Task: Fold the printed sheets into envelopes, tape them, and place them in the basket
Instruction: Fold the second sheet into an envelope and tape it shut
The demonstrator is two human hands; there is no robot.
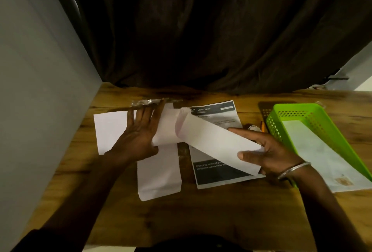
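Wooden tabletop (201, 211), contents as we recorded them.

1. Left hand (141, 133): fingers straight and spread, released, grasping nothing. The palm lay flat across the right edge of a blank white sheet (109, 129) and onto a short folded piece (167, 129).
2. Right hand (269, 151): thumb and fingers grasped the near end of a folded envelope (215, 141). We noted a metal bangle (293, 169) on the wrist.
3. The folded envelope was held tilted above the tabletop. Its far end met the short folded piece, and its body crossed over a printed sheet (217, 176).
4. The printed sheet lay flat at centre, with dark bands at top and bottom and a heading we read as "LIVING ROOM".
5. Long folded envelope (159, 175): lying flat, just left of the printed sheet, and running from under the left hand toward the near edge.
6. Green basket (277, 123): at the right, with perforated walls. White paper (322, 155) lay in it, bearing a brownish mark near its near end.
7. Small round shiny object (254, 128): between the printed sheet and the basket, too dim for us to name.
8. Crumpled clear plastic (147, 101): at the far edge, by the left fingertips.
9. Dark curtain (201, 30) behind; grey wall (40, 70) at left.
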